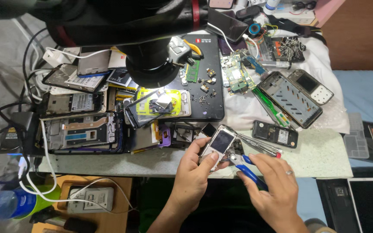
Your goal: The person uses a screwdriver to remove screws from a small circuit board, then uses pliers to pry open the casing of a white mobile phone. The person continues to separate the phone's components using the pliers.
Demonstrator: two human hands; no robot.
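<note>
The left hand grips a small silver phone at the near edge of the bench, fingers curled round its lower left side and thumb pressed on its front face; the phone tilts up and to the right, its dark screen facing the camera; the right hand is closed round blue-handled pliers, whose metal tip meets the phone's lower right edge; a ring sits on one finger of that hand; a pair of tweezers lies on the bench just behind the phone, pointing right.

Further back, a dark phone back with its insides showing lies right of the tweezers; beyond it rests an open phone frame on a white cloth, with a green circuit board to its left; a black mat in the middle carries small loose parts; a microscope head hangs over its left side; at the left of the bench stripped phones lie crowded together, some stacked; white cables loop down past the bench edge; a blue bottle stands low at the left; a power strip lies on a wooden surface beneath.
</note>
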